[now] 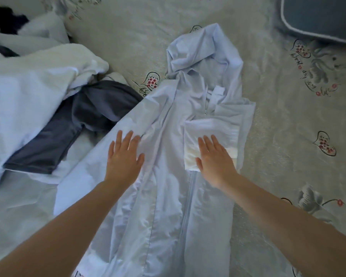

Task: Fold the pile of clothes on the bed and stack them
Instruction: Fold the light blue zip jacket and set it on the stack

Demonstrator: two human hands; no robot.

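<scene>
A pale blue hooded zip jacket (168, 196) lies spread lengthwise on the bed, hood pointing away from me. Its right sleeve is folded across the chest, the white cuff (208, 132) lying on the front. My right hand (214, 158) presses flat on that folded sleeve with straight fingers. My left hand (124, 156) lies flat on the jacket's left side, fingers spread. To the left sits the pile of clothes (28, 92), white and pale blue pieces with a dark grey garment (68, 132) on top near the jacket.
The bed sheet (288, 126) is light grey-green with printed hearts, flowers and script. A blue-grey pillow (318, 19) with white piping lies at the top right corner. A dark garment (2, 17) shows at the top left.
</scene>
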